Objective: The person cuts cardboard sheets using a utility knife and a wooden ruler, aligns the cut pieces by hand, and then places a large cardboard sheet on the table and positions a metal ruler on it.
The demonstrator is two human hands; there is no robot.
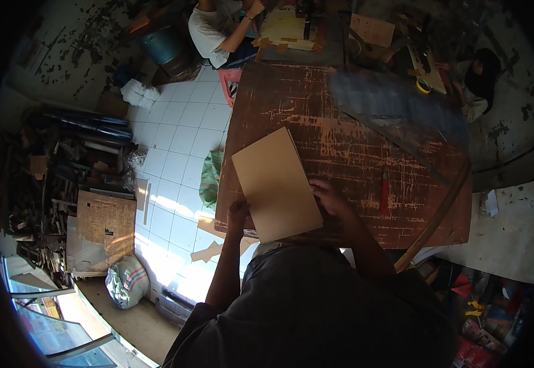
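Note:
A stack of brown cardboard sheets (277, 187) lies tilted over the near left part of the worn red-brown table (353, 159), its near end reaching toward my body. My left hand (238, 213) grips the stack's left edge, with the fingers partly hidden. At the opposite edge, my right hand (330, 197) holds the cardboard, fingers curled by its side. A second layer shows along the far right edge of the stack. To the right of my right hand lies a red cutter knife (384, 191), apart from both hands.
A clear plastic sheet (395, 101) covers the far right of the table, near a yellow tape roll (423, 86). A wooden stick (435, 214) runs along the right edge. One person (218, 37) sits beyond, another (478, 80) at right. Cardboard scraps (208, 250) lie on the tiled floor.

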